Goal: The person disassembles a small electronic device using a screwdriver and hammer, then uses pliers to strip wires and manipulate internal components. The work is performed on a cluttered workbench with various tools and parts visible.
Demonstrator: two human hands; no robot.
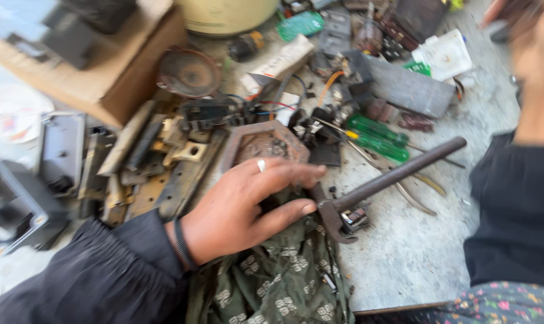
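Note:
My left hand [248,207], with a ring on one finger and a black band at the wrist, lies flat with fingers apart on a green patterned cloth [278,282]. Its fingertips reach a rusty hexagonal metal frame [266,141] and stop just short of the head of a claw hammer [368,189] with a dark metal handle, which lies on the concrete slab. My right hand [515,21] is raised at the top right corner, blurred, with something dark at its fingers; its black sleeve [515,204] fills the right edge.
Two green-handled screwdrivers [377,138] and pliers [413,189] lie beyond the hammer. Rusty plates and brackets [164,168] pile up on the left by a cardboard box [113,78] and a grey casing [17,207]. Behind lie a grey block [410,90], a rusty disc [190,72] and a green circuit board [300,24].

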